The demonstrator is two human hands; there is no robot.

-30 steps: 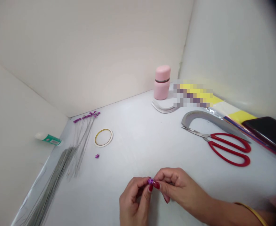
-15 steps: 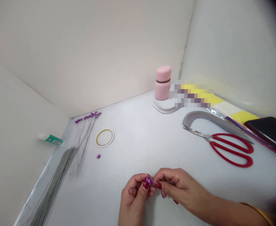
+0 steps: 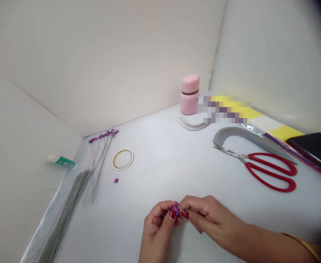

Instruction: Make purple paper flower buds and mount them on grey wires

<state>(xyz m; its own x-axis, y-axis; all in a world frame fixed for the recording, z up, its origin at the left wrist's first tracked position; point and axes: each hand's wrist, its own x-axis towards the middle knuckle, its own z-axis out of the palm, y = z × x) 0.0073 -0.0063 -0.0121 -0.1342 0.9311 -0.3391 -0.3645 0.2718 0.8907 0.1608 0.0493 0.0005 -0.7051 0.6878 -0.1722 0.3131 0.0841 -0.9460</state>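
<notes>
Near the front of the table, my left hand (image 3: 159, 226) pinches a small purple star-shaped piece (image 3: 176, 210) between thumb and index finger. Right beside it, my right hand (image 3: 208, 215) has thumb and index finger pressed together at the piece's right side. A thin pale sliver shows between the two hands, but what my right fingers hold is mostly hidden. A loose purple star-shaped piece (image 3: 116, 180) lies on the table to the left. Farther left are several thin wires (image 3: 101, 160) with purple pieces on their tips.
A thick bundle of bare wires (image 3: 67, 212) runs along the left edge, by a white-and-green tube (image 3: 64, 162). There is a tape roll (image 3: 132, 160) left of centre. Red-handled scissors (image 3: 259, 164), grey curved strips (image 3: 231, 132), a pink flask (image 3: 189, 95) and a black phone (image 3: 313, 149) lie rightward.
My hands have shifted very slightly to the right, still together around the purple piece. My right fingertips have turned a little. The whole view has moved slightly; the table items are unchanged.
</notes>
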